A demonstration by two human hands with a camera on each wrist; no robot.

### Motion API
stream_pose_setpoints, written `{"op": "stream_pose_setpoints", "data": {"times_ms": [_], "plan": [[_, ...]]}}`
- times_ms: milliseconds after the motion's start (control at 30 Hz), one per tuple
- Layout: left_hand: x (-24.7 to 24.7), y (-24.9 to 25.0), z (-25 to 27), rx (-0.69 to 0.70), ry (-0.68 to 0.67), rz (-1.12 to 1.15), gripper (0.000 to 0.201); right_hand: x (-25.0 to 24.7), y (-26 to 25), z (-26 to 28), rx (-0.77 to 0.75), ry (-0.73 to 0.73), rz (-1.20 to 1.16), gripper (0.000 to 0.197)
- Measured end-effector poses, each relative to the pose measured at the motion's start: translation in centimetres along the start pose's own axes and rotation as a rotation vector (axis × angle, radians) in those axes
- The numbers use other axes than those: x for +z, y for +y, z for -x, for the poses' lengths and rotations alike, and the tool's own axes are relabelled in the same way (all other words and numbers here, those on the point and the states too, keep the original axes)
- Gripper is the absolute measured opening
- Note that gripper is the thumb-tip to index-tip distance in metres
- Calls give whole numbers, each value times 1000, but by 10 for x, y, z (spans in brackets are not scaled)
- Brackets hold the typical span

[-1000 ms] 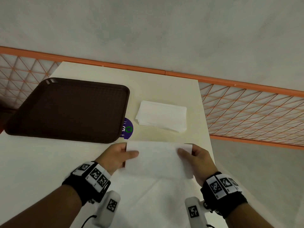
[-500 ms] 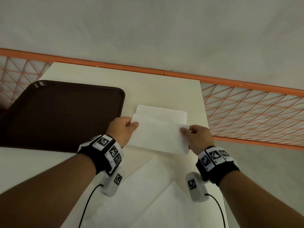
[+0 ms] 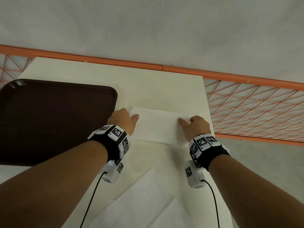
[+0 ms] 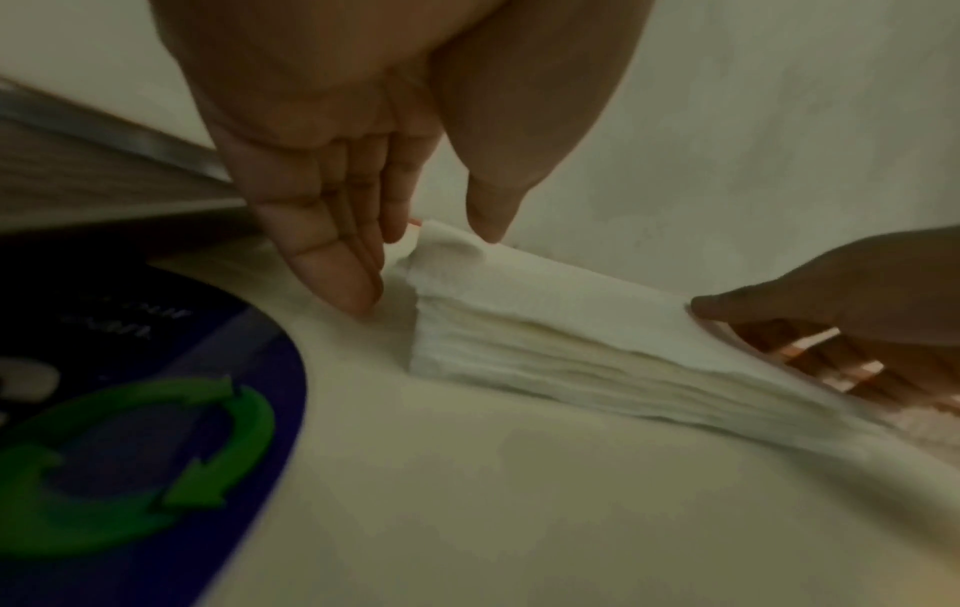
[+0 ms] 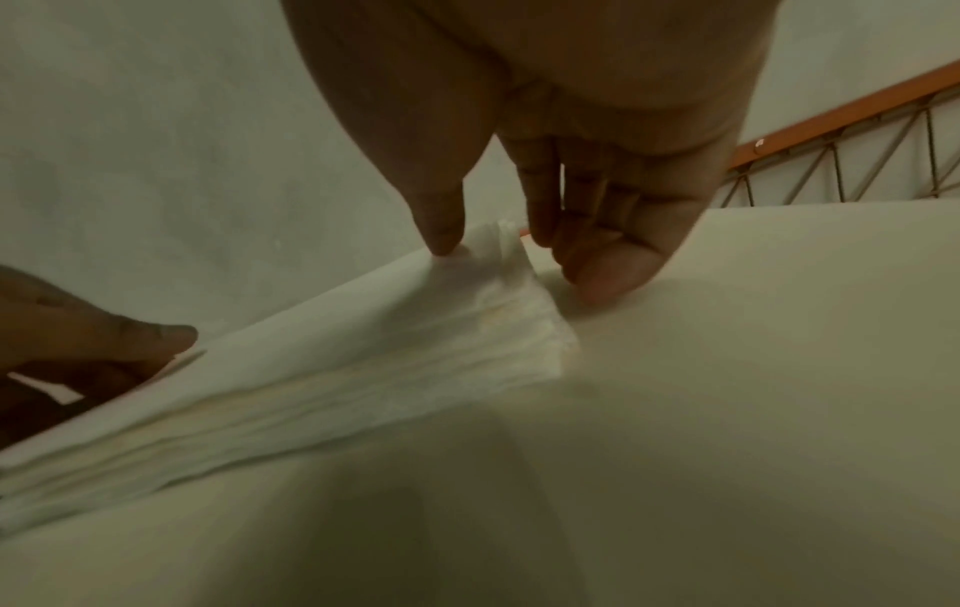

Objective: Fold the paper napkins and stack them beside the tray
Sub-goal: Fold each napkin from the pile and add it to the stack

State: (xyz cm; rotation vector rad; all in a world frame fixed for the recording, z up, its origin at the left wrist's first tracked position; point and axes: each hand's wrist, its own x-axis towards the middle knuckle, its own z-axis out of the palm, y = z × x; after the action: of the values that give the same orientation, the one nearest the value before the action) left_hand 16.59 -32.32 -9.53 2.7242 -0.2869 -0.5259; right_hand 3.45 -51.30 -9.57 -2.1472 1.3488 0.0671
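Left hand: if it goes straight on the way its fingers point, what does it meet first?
The left hand points fingers-down beside the napkin stack; it would likely meet the table at once, if not already touching.

Both hands [image 3: 124, 120] [image 3: 198, 125] flank the napkin stack [image 3: 158, 125] (beside the tray [image 3: 49, 119]).

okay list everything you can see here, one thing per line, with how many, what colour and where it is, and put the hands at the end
tray: one, dark brown, left part of the table.
stack of folded napkins: one, white, right of the tray.
unfolded napkins: a few overlapping, white, near edge of the table.
round sticker: one, dark blue with green arrows, on the table near the tray.
table: one, cream.
railing: one, orange lattice, beyond the table.
left hand: one, thumb on top of the stack's left end, fingers straight beside it.
right hand: one, thumb on top of the stack's right end, fingers straight beside it.
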Motion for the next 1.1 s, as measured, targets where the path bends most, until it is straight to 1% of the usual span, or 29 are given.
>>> {"op": "stream_pose_setpoints", "data": {"times_ms": [33, 100, 200, 267, 367, 433, 533, 600, 667, 767, 867, 967, 1033, 1100], "plan": [[1, 2, 0, 4, -5, -39, 48, 1, 0, -1, 5, 2, 46, 61], [0, 7, 0, 4, -32, -101, 45, 3, -2, -4, 6, -15, 124, 59], [-3, 14, 1, -19, -51, -155, 41, 6, -5, -6, -7, -56, 148, 55], [-4, 17, 3, -9, -54, -181, 39, 6, -6, -5, -11, -71, 168, 53], [-4, 15, 6, 19, -60, -235, 43, 5, -7, 0, -13, -69, 207, 52], [-6, 12, 9, 22, -60, -259, 47, 1, -6, 5, -12, -68, 217, 54], [-14, 5, 17, 32, -63, -287, 51, -9, -2, 18, -14, -51, 223, 59], [-19, -3, 27, 79, -54, -313, 51, -16, 3, 35, -22, -47, 209, 60], [-24, -12, 43, 145, -63, -328, 47, -21, 10, 59, -39, -60, 190, 56], [-29, -24, 76, 240, -155, -308, 40, -20, 24, 100, -107, -124, 183, 43], [-29, -43, 115, 275, -251, -288, 33, -11, 46, 141, -188, -233, 237, 33], [-21, -66, 155, 282, -328, -285, 32, 0, 68, 179, -195, -318, 327, 41], [-11, -81, 180, 289, -411, -293, 38, 9, 77, 197, -196, -377, 356, 45], [-1, -90, 201, 305, -485, -309, 45, 17, 80, 206, -191, -393, 330, 44]]}}
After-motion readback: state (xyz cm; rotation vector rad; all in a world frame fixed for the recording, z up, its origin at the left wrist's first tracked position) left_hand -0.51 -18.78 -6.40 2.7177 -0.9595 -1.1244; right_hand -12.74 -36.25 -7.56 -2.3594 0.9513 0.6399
